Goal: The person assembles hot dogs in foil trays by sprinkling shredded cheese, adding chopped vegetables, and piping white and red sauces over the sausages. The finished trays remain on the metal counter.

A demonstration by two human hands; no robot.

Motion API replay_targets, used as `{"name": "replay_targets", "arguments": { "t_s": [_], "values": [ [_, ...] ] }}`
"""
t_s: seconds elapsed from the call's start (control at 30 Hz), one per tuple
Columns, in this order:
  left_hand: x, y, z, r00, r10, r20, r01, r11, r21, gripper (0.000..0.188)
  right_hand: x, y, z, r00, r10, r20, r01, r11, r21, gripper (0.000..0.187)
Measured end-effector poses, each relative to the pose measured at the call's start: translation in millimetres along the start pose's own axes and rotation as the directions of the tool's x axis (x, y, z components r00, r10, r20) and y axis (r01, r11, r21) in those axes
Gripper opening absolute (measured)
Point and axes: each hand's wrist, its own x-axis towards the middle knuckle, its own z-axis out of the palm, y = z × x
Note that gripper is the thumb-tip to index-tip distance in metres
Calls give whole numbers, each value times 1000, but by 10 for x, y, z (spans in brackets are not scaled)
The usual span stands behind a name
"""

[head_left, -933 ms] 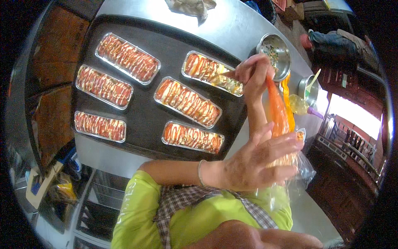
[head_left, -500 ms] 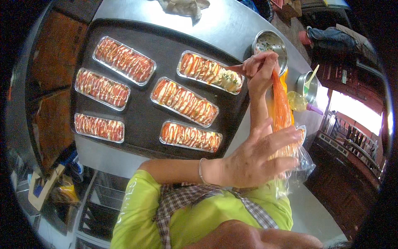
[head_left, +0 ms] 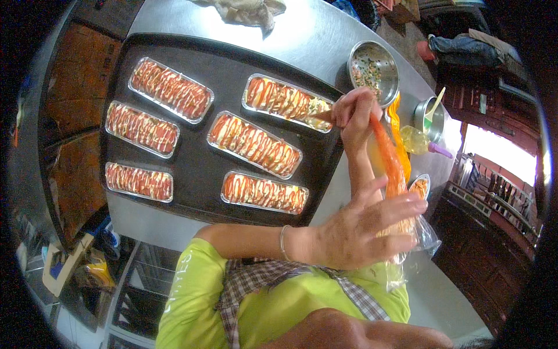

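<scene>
My right hand (head_left: 356, 113) is closed around the narrow front of a clear piping bag (head_left: 390, 154) of orange-red sauce. The bag's tip points left, over the right end of the upper-right foil tray (head_left: 273, 99). That tray's food has red and pale sauce lines; its right end shows more pale topping and green bits. Lower down, my left hand (head_left: 366, 227) lies across the bag's wider back part with fingers spread and somewhat blurred. Loose clear plastic hangs beyond its fingers. Several other foil trays (head_left: 256, 144) of striped food sit on a black baking tray (head_left: 195, 139).
A metal bowl (head_left: 375, 67) with chopped bits stands beyond my right hand. Near it are a smaller metal pot (head_left: 429, 116) with a spoon, a clear squeeze bottle (head_left: 415, 139) with a purple tip, and an orange bag (head_left: 401, 154). A cloth (head_left: 247, 11) lies at the far edge.
My right hand and the bag's tip have shifted slightly left and down along the upper-right tray. More red lines cover its food toward the right. The left hand has hardly moved.
</scene>
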Motion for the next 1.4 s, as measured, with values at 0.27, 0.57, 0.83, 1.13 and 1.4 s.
{"name": "replay_targets", "arguments": {
  "t_s": [0.27, 0.57, 0.83, 1.13, 1.4],
  "values": [
    [49, -60, 40, 999, -35, 15, 33, 994, 106, 39, 197, -35, -102, 987, 30, -160, -24, 999, 37, 40],
    [21, -48, 178, 999, -25, 38, 24, 999, 38, 45, 182, -88, -214, 976, 42, -215, -30, 998, 60, 42],
    [7, -9, 272, 998, 38, 44, -36, 998, -45, 47, -66, -41, -322, 991, 39, -132, -35, 999, 34, 42],
    [9, -35, 390, 998, 36, -42, -40, 993, -114, 52, -174, -31, -459, 990, 57, -126, -52, 998, 47, 41],
    [40, -94, 416, 1000, 4, 18, -3, 999, -40, 53, -45, 17, -567, 977, 62, -202, -57, 998, 28, 42]
  ]
}}
